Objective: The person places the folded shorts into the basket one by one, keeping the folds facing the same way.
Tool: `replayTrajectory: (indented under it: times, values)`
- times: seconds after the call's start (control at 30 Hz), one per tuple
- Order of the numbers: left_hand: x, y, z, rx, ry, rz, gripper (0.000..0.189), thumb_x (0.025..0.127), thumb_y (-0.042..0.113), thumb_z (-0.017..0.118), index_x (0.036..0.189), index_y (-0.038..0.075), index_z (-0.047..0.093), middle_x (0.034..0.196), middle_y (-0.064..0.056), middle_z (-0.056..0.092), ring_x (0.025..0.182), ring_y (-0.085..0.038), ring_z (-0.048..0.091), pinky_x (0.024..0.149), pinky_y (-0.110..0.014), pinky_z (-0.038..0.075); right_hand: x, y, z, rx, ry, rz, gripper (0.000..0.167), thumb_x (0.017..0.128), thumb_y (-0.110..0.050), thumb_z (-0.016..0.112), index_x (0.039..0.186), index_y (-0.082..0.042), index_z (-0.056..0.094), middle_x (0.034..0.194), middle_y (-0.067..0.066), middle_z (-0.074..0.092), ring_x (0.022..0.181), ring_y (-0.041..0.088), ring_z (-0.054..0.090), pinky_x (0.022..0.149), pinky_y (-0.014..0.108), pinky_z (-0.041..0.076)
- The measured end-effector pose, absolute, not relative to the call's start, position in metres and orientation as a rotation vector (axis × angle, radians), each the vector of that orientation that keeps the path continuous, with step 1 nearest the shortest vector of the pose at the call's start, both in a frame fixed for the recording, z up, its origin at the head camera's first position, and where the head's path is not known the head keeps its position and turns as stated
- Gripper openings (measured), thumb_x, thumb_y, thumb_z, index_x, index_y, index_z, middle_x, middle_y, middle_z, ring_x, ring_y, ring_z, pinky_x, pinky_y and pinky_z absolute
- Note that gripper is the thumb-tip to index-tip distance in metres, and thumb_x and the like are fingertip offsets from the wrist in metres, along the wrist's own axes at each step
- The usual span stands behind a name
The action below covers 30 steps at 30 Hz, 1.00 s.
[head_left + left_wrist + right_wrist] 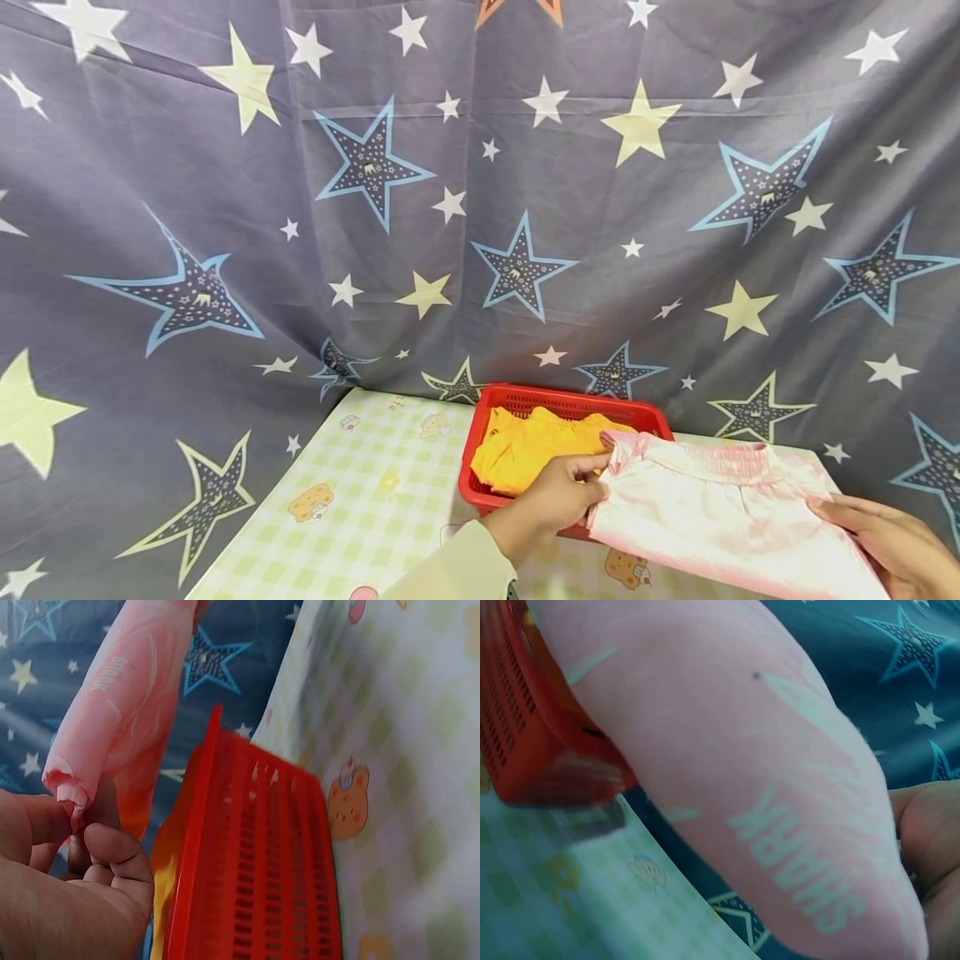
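Note:
A pair of pink shorts (712,500) with a gathered elastic waistband is held up and stretched between both hands. My left hand (558,500) pinches one edge by the waistband, thumb against fingers; the left wrist view shows the bunched cloth in that pinch. My right hand (892,537) grips the opposite side, with its thumb over the cloth and part of the hand outside the head view. White letters reading SHARK show on the pink cloth (727,750) in the right wrist view. Behind the left hand, the shorts overlap the front right of a red basket (480,500).
Yellow clothing (517,446) lies inside the perforated red basket. The basket stands on a table with a green-checked, cartoon-printed cloth (360,492). A dark grey curtain with stars (420,250) hangs right behind the table and down its left side.

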State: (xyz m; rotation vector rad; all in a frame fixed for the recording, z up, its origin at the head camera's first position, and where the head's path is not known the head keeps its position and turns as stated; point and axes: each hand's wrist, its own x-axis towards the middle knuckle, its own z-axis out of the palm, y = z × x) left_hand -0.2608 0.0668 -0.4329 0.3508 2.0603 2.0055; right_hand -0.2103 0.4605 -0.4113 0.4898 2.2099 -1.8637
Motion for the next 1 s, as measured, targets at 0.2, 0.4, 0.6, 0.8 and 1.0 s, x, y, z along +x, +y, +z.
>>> replayTrajectory:
  times: [0.2, 0.4, 0.6, 0.8, 1.0]
  values:
    - [-0.271, 0.046, -0.433, 0.366, 2.102, 2.01, 0.044, 0.09, -0.005, 0.07, 0.132, 0.009, 0.07, 0.099, -0.002, 0.062, 0.086, -0.013, 0.054, 0.071, -0.023, 0.049, -0.224, 0.442, -0.405, 0.416, 2.245, -1.874, 0.053, 0.103, -0.03, 0.064, 0.135, 0.011, 0.055, 0.101, -0.004, 0.067, 0.085, 0.021, 0.066, 0.076, 0.042, 0.059]
    - [-0.278, 0.026, -0.432, 0.344, 2.116, 2.007, 0.046, 0.093, -0.001, 0.068, 0.136, 0.014, 0.068, 0.092, -0.001, 0.059, 0.07, -0.013, 0.053, 0.058, -0.024, 0.048, -0.238, 0.423, -0.404, 0.352, 2.178, -1.951, 0.024, 0.102, -0.023, 0.064, 0.121, -0.009, 0.07, 0.097, -0.004, 0.068, 0.083, 0.019, 0.067, 0.074, 0.041, 0.059]
    - [-0.283, 0.009, -0.429, 0.369, 2.124, 1.998, 0.047, 0.093, 0.001, 0.067, 0.138, 0.014, 0.066, 0.088, -0.001, 0.057, 0.06, -0.013, 0.046, 0.053, -0.023, 0.042, -0.245, 0.409, -0.409, 0.281, 2.082, -2.038, 0.024, 0.101, -0.019, 0.064, 0.087, -0.036, 0.073, 0.091, -0.001, 0.073, 0.08, 0.02, 0.071, 0.072, 0.043, 0.06]
    - [-0.289, -0.003, -0.429, 0.363, 2.145, 2.0, 0.048, 0.094, 0.0, 0.066, 0.14, 0.014, 0.065, 0.089, -0.003, 0.057, 0.063, -0.013, 0.049, 0.053, -0.023, 0.043, -0.253, 0.393, -0.409, 0.257, 2.086, -2.06, 0.023, 0.101, -0.018, 0.064, 0.088, -0.034, 0.073, 0.091, 0.001, 0.073, 0.081, 0.021, 0.071, 0.072, 0.043, 0.06]
    - [-0.293, -0.013, -0.429, 0.323, 2.097, 2.018, 0.048, 0.095, -0.002, 0.064, 0.141, 0.012, 0.064, 0.091, -0.006, 0.058, 0.071, -0.015, 0.055, 0.057, -0.026, 0.05, -0.259, 0.38, -0.408, 0.249, 2.091, -2.08, 0.016, 0.1, -0.016, 0.064, 0.098, -0.028, 0.074, 0.093, 0.001, 0.072, 0.082, 0.021, 0.07, 0.073, 0.042, 0.06]
